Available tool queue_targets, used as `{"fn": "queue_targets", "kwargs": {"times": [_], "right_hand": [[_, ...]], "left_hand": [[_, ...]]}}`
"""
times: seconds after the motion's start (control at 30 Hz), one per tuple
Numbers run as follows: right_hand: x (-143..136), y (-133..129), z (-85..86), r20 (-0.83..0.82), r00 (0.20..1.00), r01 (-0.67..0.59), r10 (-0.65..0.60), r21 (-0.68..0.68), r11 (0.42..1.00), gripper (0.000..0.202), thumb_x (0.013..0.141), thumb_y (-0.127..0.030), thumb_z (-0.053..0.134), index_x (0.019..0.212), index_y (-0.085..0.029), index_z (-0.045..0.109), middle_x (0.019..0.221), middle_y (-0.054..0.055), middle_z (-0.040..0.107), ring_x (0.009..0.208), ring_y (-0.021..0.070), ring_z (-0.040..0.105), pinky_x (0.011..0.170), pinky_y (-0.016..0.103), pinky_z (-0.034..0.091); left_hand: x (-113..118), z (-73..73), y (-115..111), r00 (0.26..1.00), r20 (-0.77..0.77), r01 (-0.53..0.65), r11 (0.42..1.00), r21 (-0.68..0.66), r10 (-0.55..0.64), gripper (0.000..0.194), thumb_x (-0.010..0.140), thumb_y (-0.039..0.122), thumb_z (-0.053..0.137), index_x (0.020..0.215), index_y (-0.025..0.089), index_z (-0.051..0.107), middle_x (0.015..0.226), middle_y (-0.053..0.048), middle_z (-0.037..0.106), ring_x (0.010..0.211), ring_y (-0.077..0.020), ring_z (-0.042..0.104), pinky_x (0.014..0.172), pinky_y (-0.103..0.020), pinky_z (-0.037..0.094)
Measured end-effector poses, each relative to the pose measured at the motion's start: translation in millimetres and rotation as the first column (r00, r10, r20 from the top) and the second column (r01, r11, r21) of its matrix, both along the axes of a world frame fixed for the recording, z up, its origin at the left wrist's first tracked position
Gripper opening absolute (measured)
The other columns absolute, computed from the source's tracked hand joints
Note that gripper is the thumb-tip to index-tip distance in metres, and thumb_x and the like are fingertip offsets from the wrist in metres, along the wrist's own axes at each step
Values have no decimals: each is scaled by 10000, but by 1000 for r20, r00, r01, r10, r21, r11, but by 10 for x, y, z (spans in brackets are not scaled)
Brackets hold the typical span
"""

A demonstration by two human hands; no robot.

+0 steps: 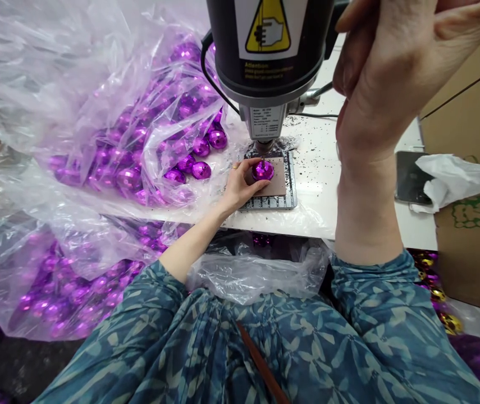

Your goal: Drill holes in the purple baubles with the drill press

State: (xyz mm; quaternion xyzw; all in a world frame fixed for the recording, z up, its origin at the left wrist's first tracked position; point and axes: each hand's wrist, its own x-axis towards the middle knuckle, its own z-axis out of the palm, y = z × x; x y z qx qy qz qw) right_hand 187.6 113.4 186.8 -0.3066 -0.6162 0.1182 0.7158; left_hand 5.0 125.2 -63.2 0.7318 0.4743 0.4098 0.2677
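My left hand [242, 182] grips a shiny purple faceted ball [263, 170] between thumb and fingers. The ball rests on a brown square pad [279, 179] upon the slotted metal base [291, 196] of a small drill press [269, 67]. Directly above the ball is the press's chuck [264, 147]; a thin bit reaches down to the ball's top. My right hand [391, 73] is raised beside the motor housing, its fingers curled round the press's lever [323, 90]. Most of that lever's grip is hidden behind the fingers.
A clear plastic bag [96, 84] of purple balls spreads over the left of the white table [315, 207], with several loose balls [201, 170] at its mouth. Dark shavings surround the base. A phone [412, 177], white tissue [454, 179] and cardboard box [471, 252] are at right.
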Motion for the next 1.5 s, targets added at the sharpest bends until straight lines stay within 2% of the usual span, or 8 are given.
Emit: {"fn": "queue_targets", "kwargs": {"times": [0.33, 0.53, 0.8, 1.1, 1.17, 1.27, 1.4, 1.5], "right_hand": [[9, -114, -261, -92, 994, 79, -66, 144, 986, 645, 925, -664, 669, 602, -106, 672, 511, -46, 488, 494, -84, 494, 598, 39, 385], [18, -167, -588, -122, 984, 159, -129, 286, 945, 324, 1033, -468, 645, 1019, -245, 881, 562, -68, 455, 597, -112, 573, 678, 5, 411], [17, 15, -869, -145, 980, 186, -134, 454, 871, 318, 1066, -426, 641, 870, -227, 795, 548, -69, 472, 505, -38, 514, 518, 132, 405], [85, 126, -1240, -111, 987, 157, -114, 569, 807, 622, 1080, -455, 595, 569, -164, 394, 445, -57, 344, 391, 5, 341, 412, 212, 294], [59, 80, -1157, -116, 989, 142, -93, 554, 820, 577, 1078, -419, 603, 571, -172, 480, 452, -59, 369, 394, 3, 365, 414, 204, 299], [-9, -51, -758, -181, 978, 166, -100, 402, 901, 426, 1044, -431, 665, 691, -193, 693, 509, -68, 464, 454, -29, 458, 492, 154, 360], [-33, -58, -147, -133, 990, 67, -53, 97, 993, 694, 891, -742, 659, 540, -149, 582, 471, -54, 433, 433, -63, 427, 559, 121, 361], [34, 68, 10, -101, 995, -21, 17, -35, 999, 761, 772, -893, 638, 562, -167, 541, 536, -19, 510, 546, 12, 621, 592, 138, 451]], "left_hand": [[33, -24, -3, 999, 16, 29, 999, 27, -30, 639, 876, 358, 1009, 1431, 273, 704, 1372, -117, 799, 1352, -349, 707, 1201, -536, 592], [28, -53, 4, 999, 24, 42, 999, 22, -42, 648, 884, 381, 1010, 1440, 283, 691, 1367, -117, 782, 1331, -350, 701, 1179, -539, 596], [18, -34, -8, 999, 22, 43, 999, 13, -44, 650, 894, 416, 1000, 1446, 285, 682, 1372, -114, 787, 1327, -356, 702, 1157, -536, 599], [16, 8, -13, 998, 39, 55, 998, 4, -55, 615, 881, 418, 1004, 1400, 279, 707, 1357, -108, 804, 1336, -364, 699, 1160, -530, 597], [15, 8, -14, 998, 38, 53, 999, 4, -53, 617, 874, 409, 1009, 1395, 273, 709, 1341, -105, 805, 1324, -360, 707, 1162, -527, 599], [26, -17, -3, 998, 48, 47, 999, 4, -48, 618, 870, 393, 1012, 1393, 259, 711, 1329, -106, 800, 1310, -349, 724, 1166, -519, 600], [69, -78, 12, 992, 126, 25, 999, -31, -21, 607, 885, 380, 1005, 1382, 234, 688, 1341, -121, 797, 1309, -325, 751, 1156, -495, 619], [64, -86, -113, 987, 152, -52, 999, 14, 49, 576, 924, 401, 985, 1375, 228, 673, 1336, -125, 796, 1271, -306, 769, 1127, -483, 636]]}}
